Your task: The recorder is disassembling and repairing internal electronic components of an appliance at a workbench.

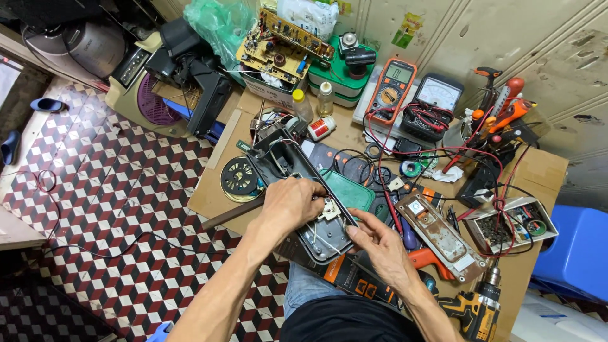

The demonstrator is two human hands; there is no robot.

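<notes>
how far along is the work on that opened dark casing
Done: the dark casing lies open, wiring exposed, and a brown plate sits apart beside it.
In hand: the left hand presses on a small white part inside, while the right hand fingers the wires at its near edge.
Left: the casing isn't closed; the cordless drill lies unused.

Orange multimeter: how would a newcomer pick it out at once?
Look at the far edge of the cluttered cardboard-topped table, against the wall. The orange multimeter lies there, red leads trailing. Its neighbour, the analogue meter, is dark-cased with a white needle scale.
</notes>
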